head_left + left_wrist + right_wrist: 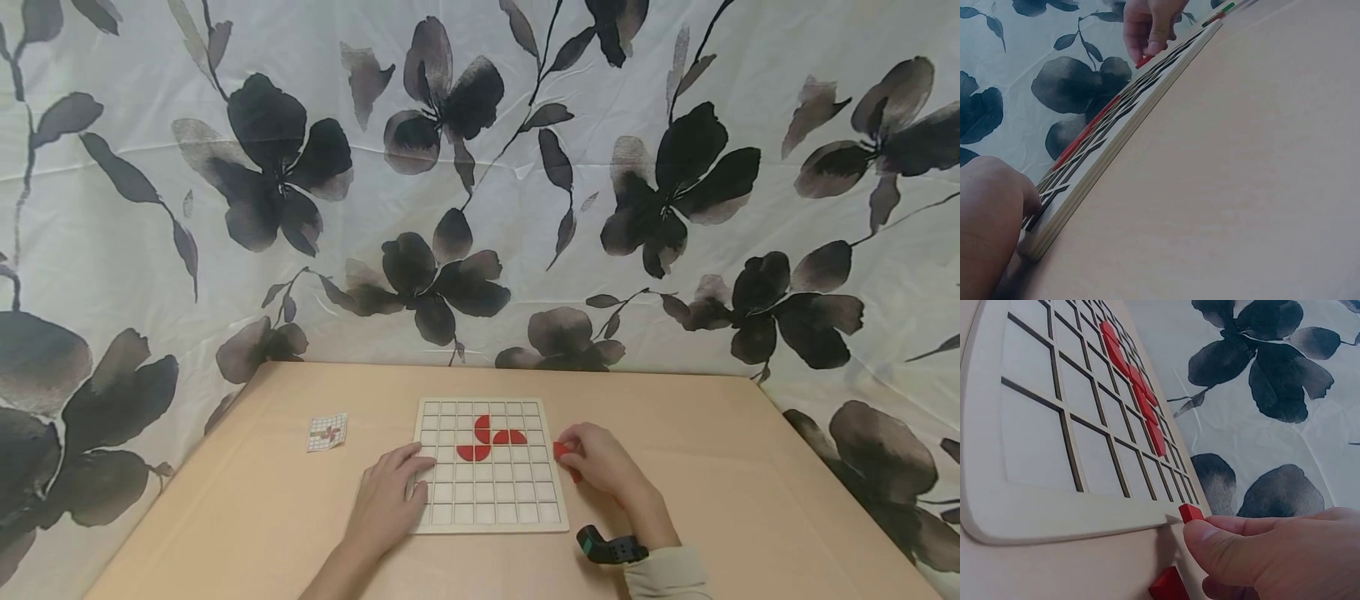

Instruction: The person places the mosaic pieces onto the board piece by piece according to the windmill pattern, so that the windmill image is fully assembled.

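A light wooden board with a square grid [517, 492] lies on the table. Several red quarter-round tiles [474, 452] sit in its cells around the upper middle, paired into half-round shapes. My left hand [386, 500] rests on the board's left edge, its fingers relaxed. Just off the right edge, my right hand [600, 458] pinches a small red tile [1190, 513] between thumb and fingers. Below that hand another red tile [1169, 584] lies on the table beside the board; the hand partly covers it in the head view.
A small pattern card [327, 433] printed with a grid and reddish shapes lies on the table [225, 517], left of the board. Behind the table hangs a floral cloth [525, 250]. A dark wristband [611, 547] is on the right wrist.
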Tool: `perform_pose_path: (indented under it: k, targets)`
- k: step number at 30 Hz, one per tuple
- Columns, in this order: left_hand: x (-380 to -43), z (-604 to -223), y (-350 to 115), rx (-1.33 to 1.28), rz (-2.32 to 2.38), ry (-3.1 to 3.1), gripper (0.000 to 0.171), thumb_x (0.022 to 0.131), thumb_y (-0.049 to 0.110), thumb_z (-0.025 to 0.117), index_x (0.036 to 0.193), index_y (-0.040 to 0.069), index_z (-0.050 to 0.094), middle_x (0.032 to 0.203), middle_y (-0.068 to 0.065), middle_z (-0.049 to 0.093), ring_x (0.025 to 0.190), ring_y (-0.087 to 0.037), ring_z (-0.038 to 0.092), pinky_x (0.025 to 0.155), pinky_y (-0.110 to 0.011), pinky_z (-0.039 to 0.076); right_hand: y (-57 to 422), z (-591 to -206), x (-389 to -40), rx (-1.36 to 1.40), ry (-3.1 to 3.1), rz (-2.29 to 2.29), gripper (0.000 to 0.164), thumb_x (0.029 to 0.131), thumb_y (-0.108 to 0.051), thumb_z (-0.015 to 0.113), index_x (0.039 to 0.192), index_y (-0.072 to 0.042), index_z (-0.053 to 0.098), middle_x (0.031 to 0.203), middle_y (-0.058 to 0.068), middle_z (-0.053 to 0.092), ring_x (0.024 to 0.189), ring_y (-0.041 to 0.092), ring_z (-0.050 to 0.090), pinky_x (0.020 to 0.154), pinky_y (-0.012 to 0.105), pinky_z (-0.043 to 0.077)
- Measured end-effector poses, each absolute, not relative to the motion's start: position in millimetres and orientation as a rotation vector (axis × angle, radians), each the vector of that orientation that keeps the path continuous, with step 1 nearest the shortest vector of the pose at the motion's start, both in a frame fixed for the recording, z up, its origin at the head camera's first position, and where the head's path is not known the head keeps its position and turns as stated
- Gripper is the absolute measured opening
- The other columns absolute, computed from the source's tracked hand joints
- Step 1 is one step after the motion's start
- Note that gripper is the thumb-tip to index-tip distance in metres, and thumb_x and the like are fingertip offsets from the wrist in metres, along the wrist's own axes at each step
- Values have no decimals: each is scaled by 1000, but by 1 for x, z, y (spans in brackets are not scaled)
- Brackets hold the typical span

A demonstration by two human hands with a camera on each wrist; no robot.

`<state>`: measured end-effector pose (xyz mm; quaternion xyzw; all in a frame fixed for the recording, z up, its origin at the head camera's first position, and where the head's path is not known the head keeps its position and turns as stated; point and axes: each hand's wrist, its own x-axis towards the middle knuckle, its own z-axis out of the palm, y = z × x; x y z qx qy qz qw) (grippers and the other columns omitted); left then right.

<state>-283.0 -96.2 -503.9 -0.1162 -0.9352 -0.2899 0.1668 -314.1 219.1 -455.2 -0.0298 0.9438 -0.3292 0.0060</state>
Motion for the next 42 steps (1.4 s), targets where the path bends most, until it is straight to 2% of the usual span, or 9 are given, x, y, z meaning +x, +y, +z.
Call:
perform_pose_path:
  k: [3, 6, 14, 29, 37, 42]
  targets:
    - [-283, -504, -96, -329, -826, -2657, 27, 83, 17, 62, 108, 24, 69, 131, -1, 57, 125, -24, 49, 101, -50, 35, 215, -455, -314, -100, 2924, -1059, 19, 84, -8, 69, 102, -5, 64, 77, 3, 57, 61, 14, 53, 54, 25, 46]
    - [-283, -504, -96, -332, -829, -2653, 27, 83, 16, 62, 108, 24, 69, 131, -1, 58, 125, -24, 49, 101, -50, 35, 212, -457, -315, -128, 2949, -1022, 19, 83, -9, 70, 101, -6, 64, 80, 2, 56, 65, 14, 52, 55, 24, 46]
    - [-285, -506, -96, -333, -812, -2655, 27, 83, 16, 62, 108, 25, 69, 130, 1, 58, 124, -22, 49, 99, -51, 36, 200, -457, -315, -260, 3028, -913, 18, 82, -11, 72, 98, -9, 67, 85, -1, 56, 78, 14, 50, 71, 29, 45]
    - [-286, -507, -98, -328, -805, -2658, 28, 83, 19, 63, 109, 29, 69, 131, 4, 58, 124, -20, 49, 100, -47, 36, 172, -467, -313, -431, 3139, -820, 18, 82, -19, 73, 99, -14, 67, 86, -6, 56, 77, 9, 50, 70, 27, 48]
    - [-286, -508, -97, -347, -789, -2622, 28, 82, 18, 63, 108, 26, 69, 129, 2, 59, 122, -21, 51, 97, -48, 37, 161, -472, -313, -425, 3214, -795, 21, 82, -21, 73, 101, -16, 68, 89, -7, 59, 77, 8, 48, 72, 26, 48]
    - [-286, -507, -97, -342, -789, -2637, 28, 83, 18, 63, 109, 26, 69, 130, 2, 58, 123, -21, 50, 98, -48, 36, 156, -477, -313, -443, 3250, -771, 19, 81, -24, 74, 100, -19, 69, 85, -9, 57, 77, 7, 48, 70, 24, 48]
